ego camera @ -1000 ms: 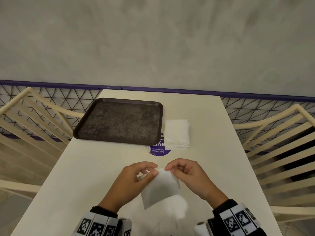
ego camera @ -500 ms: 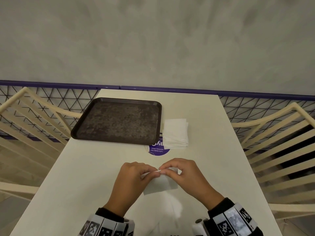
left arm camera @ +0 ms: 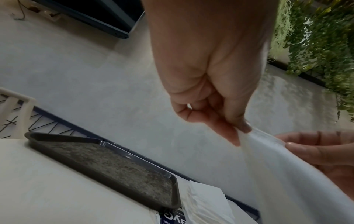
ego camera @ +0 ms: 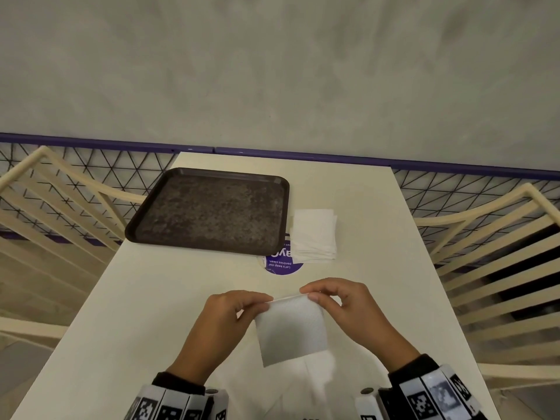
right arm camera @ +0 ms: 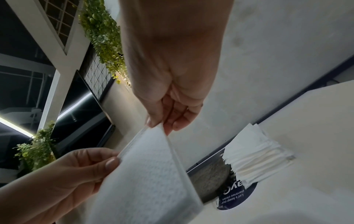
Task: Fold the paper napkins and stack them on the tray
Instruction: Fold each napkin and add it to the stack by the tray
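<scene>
A white paper napkin [ego camera: 292,328] hangs above the table, held by its top corners. My left hand [ego camera: 225,322] pinches the top left corner between thumb and forefinger, which the left wrist view shows at the napkin [left arm camera: 283,171] edge. My right hand [ego camera: 348,307] pinches the top right corner, as the right wrist view shows at the napkin [right arm camera: 145,174]. A dark speckled tray [ego camera: 212,212] lies at the far left of the table with nothing on it. A stack of white napkins [ego camera: 315,234] lies just right of the tray.
A round purple sticker [ego camera: 281,263] sits on the cream table [ego camera: 151,313] below the tray's near right corner. Cream slatted chairs [ego camera: 497,253] flank the table on both sides. A purple rail and wire fence [ego camera: 91,165] run along the far edge.
Both hands have lifted the napkin's top edge and drawn apart, so more of the sheet now hangs open between them than half a second ago.
</scene>
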Demonstrator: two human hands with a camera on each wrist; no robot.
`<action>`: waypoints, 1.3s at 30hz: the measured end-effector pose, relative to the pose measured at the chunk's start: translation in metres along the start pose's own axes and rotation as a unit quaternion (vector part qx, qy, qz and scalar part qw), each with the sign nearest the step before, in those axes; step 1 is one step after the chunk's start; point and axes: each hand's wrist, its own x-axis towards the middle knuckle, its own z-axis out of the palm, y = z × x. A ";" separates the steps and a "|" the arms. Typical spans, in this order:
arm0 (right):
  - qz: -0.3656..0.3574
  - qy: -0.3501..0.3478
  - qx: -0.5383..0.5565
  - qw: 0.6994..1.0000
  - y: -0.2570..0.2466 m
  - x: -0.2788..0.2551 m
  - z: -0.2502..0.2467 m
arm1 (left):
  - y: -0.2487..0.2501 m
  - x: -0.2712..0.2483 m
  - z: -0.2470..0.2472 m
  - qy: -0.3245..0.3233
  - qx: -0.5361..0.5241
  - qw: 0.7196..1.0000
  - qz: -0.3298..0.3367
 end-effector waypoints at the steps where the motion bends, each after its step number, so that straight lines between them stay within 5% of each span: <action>1: 0.005 0.006 0.016 1.000 0.002 0.000 0.000 | 0.000 0.001 -0.001 0.016 -0.006 1.000 -0.007; 4: 0.045 -0.017 0.094 0.994 0.010 0.000 0.002 | 0.000 0.004 -0.002 0.065 -0.030 0.997 -0.020; 7: 0.093 -0.062 0.060 0.992 0.022 -0.003 0.009 | 0.001 0.008 0.000 0.089 -0.053 0.994 -0.031; 12: 0.136 -0.006 -0.017 0.991 0.048 -0.001 0.002 | -0.022 0.013 0.008 0.077 -0.049 0.990 -0.108; 19: 0.230 0.013 -0.039 0.972 0.083 0.011 -0.013 | -0.066 -0.006 0.056 -0.162 0.127 0.961 -0.183; 22: 0.245 0.018 -0.061 0.967 0.091 0.021 -0.015 | -0.067 -0.010 0.077 -0.211 0.174 0.938 -0.212; 27: 0.265 0.038 -0.025 0.963 0.097 0.046 -0.015 | -0.067 -0.006 0.078 -0.205 0.106 0.935 -0.268; 39: 0.276 0.140 0.097 0.946 0.091 0.147 -0.032 | -0.064 -0.006 0.034 -0.161 0.084 0.950 -0.254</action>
